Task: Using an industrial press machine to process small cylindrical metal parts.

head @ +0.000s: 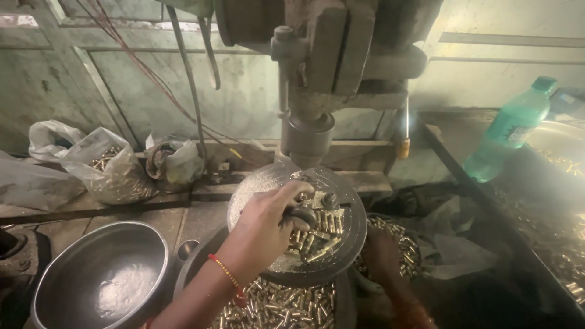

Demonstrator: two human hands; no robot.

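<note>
Grimy grey workbench (183,216) under a drill press, crowded with containers of small brass pieces.

At 8 o'clock on the bench sits a shiny round steel bowl (100,280); at 9 to 10 o'clock lie crumpled clear plastic bags (113,167), one showing brass pieces inside. At 6 o'clock a dark round pan (201,256) holds a heap of short brass cylinders (280,307). At 3 o'clock a green plastic bottle (512,131) leans on a dark side surface, with a pale metal basin (563,143) just beside it.
</note>
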